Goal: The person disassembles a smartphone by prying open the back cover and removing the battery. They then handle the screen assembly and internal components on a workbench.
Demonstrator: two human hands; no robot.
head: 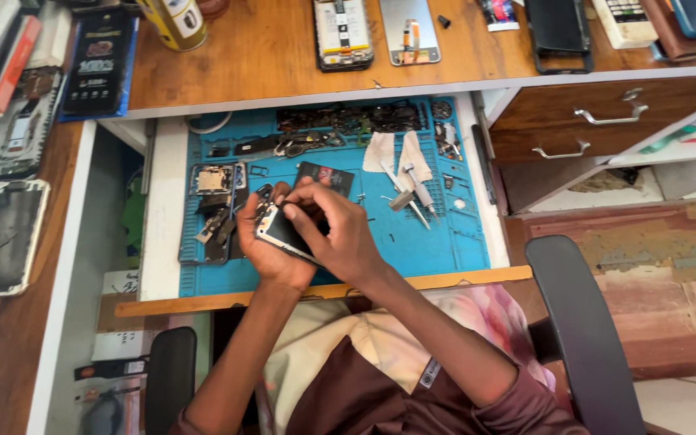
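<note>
Phone: the phone (283, 232) is held over the near half of the blue mat (437, 242), long axis slanting from upper left to lower right.
Left hand (263, 250): fingers clamped on its left edge.
Right hand (336, 229): fingertips pressed on top (thumb hidden).
Room: bare mat to the right; tweezers (412, 197) and parts (215, 205) close by.
</note>
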